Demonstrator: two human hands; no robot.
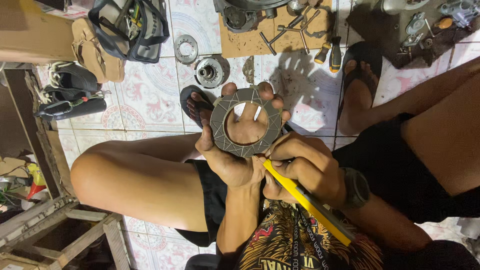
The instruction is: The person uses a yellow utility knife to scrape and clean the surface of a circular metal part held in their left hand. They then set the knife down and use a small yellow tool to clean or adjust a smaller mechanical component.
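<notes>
Two bare hands worked over a patterned tile floor [150, 95], the person seated with both knees raised and feet in dark sandals.

Tool bag [131, 27], black with a grey rim, stood open at the upper left, tools inside; tan footwear lay just beside it.

Cardboard sheet [240, 42] lay at the top centre, carrying a dark engine part, a cross wrench [292, 31] and loose metal pieces.

Left hand [235, 155] was cupped palm up, fingers curled around the far edge of a clutch friction plate [220, 131] and thumb on its near rim, holding it upright toward the camera above the lap.

Right hand [300, 167], a dark watch on its wrist, was closed in a pinch on a yellow-handled tool [305, 200]; the tool's tip met the plate's lower rim.

Clutch friction plate: grey ring with a large open centre and a grooved, criss-crossed face.

Clutch hub [209, 72], round and metallic, sat on the tiles beyond the plate, near a flat steel ring [186, 48].

Screwdrivers [330, 52], two, with orange-and-black handles, lay side by side at the cardboard's right edge.
</notes>
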